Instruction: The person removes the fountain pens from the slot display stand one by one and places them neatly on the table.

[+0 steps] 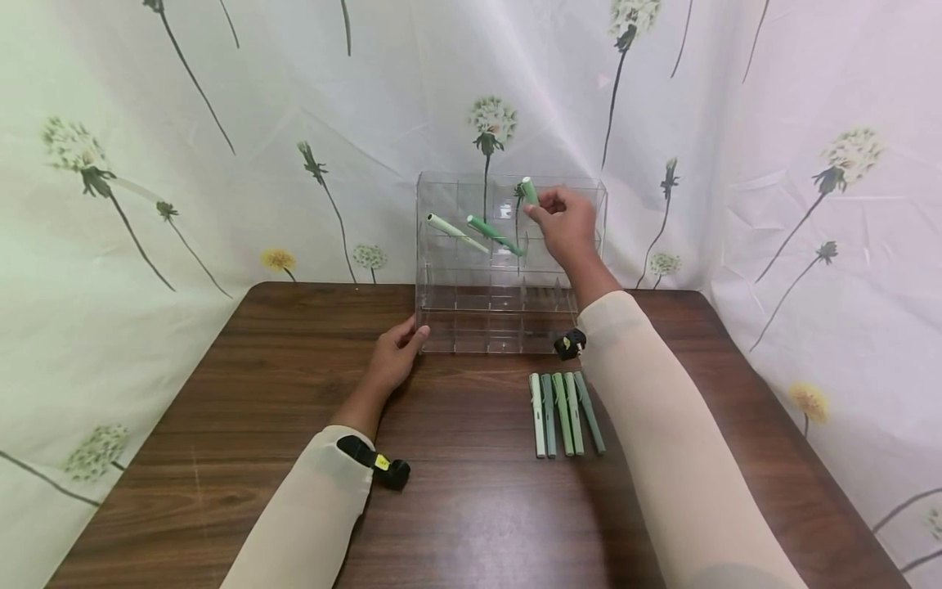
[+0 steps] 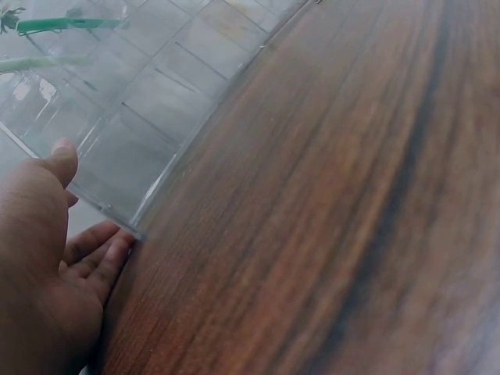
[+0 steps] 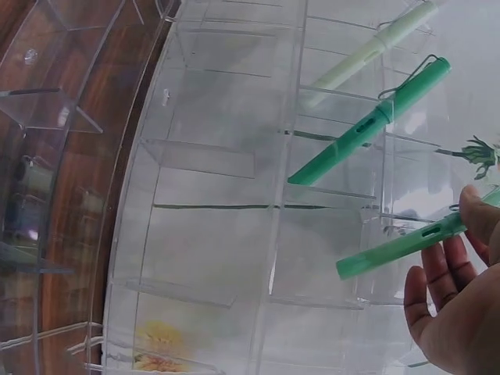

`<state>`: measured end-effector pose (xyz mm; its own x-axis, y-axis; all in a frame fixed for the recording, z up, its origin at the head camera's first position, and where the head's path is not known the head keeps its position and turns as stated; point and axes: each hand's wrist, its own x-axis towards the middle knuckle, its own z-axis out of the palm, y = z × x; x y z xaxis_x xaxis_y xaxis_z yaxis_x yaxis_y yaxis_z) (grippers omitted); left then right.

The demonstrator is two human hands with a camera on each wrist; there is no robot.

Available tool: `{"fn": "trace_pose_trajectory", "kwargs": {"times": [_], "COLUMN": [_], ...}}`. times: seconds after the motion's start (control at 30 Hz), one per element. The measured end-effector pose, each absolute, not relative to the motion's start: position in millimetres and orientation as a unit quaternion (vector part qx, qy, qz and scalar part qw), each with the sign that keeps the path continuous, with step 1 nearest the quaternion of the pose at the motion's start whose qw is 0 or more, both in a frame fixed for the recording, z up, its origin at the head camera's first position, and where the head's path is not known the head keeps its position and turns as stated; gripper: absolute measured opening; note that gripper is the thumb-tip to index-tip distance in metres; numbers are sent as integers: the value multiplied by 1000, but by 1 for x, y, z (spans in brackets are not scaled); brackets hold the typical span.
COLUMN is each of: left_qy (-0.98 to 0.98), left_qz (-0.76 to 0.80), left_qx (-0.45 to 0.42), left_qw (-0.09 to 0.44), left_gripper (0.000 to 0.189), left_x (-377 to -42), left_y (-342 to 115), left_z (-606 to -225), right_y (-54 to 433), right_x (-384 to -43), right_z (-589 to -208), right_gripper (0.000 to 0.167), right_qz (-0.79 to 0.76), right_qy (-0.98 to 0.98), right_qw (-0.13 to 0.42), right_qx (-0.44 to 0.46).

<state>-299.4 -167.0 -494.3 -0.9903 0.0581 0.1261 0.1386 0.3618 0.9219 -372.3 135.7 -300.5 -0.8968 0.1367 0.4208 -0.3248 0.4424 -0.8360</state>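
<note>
one light green pen (image 1: 529, 190), in the head view, sits pinched in our right hand (image 1: 570, 225) over the far part of the clear rack (image 1: 474, 331); five pens (image 1: 563, 413) lie nearer us, probably for easy reach. in the left wrist view, our left hand (image 2: 39, 234) grips the rack's near left corner, seemingly to steady it. in the right wrist view, we hold the pen's upper end, likely to leave its lower end unobstructed.

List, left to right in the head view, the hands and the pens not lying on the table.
Left hand → pale pen → dark green pen → held pen → right hand.
</note>
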Motion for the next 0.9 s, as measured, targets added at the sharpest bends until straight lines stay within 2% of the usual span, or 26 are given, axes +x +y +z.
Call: {"fn": "trace_pose_trajectory", "kwargs": {"times": [0.23,0.57,0.9], "left_qy": [-824,-824,-830], "left_qz": [-563,-563,-554], "left_qx": [-61,-57,-57], "left_qw": [36,39,42], "left_gripper": [63,62,61], "left_x": [-300,-301,-301], "left_y": [-167,-167,-168], "left_z": [-496,-496,-496], "right_y": [139,140,140], "right_x": [-368,-358,-345], "right_z": [-298,-289,-287], "right_gripper": [19,15,17], "right_qz": [533,563,602], "right_qy": [-797,-754,-716], "right_qw": [269,315,317], "right_qx": [85,123,159]}}
